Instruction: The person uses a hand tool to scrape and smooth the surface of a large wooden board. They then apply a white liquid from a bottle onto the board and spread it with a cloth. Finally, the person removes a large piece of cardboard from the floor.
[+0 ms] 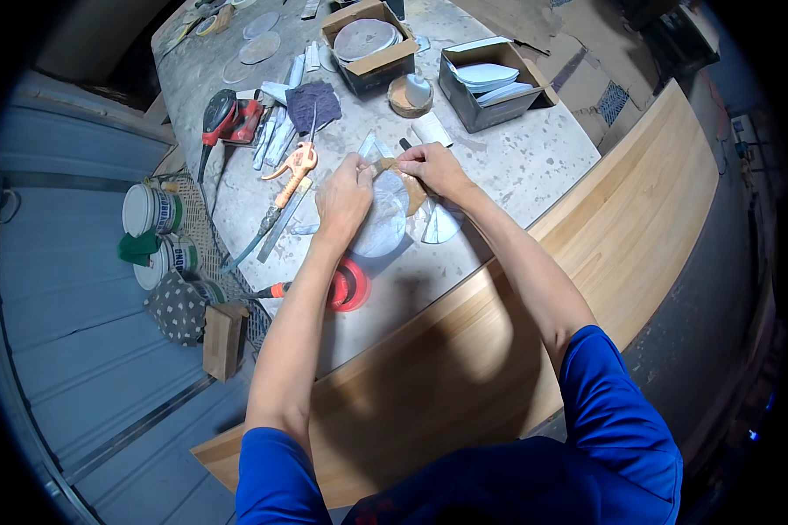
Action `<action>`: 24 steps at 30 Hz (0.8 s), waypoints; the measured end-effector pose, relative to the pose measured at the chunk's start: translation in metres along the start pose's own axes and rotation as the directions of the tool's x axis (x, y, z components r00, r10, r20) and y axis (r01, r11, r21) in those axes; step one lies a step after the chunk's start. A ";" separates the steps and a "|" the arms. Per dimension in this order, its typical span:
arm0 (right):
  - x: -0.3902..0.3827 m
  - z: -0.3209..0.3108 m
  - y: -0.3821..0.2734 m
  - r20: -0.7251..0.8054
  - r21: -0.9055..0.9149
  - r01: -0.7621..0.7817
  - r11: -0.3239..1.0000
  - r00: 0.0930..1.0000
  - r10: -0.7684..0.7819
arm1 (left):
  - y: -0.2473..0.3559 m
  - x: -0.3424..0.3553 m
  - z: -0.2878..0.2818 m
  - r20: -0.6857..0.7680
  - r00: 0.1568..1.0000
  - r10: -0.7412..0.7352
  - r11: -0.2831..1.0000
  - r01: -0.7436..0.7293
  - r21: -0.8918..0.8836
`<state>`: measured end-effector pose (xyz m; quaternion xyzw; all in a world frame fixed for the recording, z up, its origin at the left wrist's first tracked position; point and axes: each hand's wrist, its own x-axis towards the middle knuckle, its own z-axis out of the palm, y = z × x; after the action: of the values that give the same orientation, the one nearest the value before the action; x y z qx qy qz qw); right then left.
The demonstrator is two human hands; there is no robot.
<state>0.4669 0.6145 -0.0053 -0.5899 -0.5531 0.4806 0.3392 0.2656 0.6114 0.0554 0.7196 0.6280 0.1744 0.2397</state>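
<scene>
Over the work table (534, 166), my two hands meet at the top of a pale round sanding disc (379, 229). My left hand (345, 194) is closed on its upper left edge. A brown, crinkled piece (417, 198), perhaps another disc or the disc's other face, shows beside it. My right hand (436, 170) pinches at the brown edge, close to my left fingertips. Just below the disc, partly behind my left forearm, lies a red round-based sander (352, 287). A folded pale disc (443, 224) rests under my right wrist.
An orange air blow gun (296, 168), a dark cloth (313, 107) and a red-and-black sander (228, 121) lie at left. Two boxes (378, 77) (490, 112) hold discs at the back. A long wooden board (626, 206) runs along the near side; buckets (151, 210) stand left.
</scene>
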 end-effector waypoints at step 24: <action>-0.025 0.059 -0.012 -0.102 -0.599 0.254 0.759 0.916 -0.387 | -0.007 -0.117 -0.063 0.267 0.939 -0.214 0.368 0.331 -0.869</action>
<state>0.4096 0.5846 -0.0079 -0.6095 -0.7239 0.1574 0.2823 0.2073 0.5046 0.1096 0.3706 0.5304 0.4026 0.6475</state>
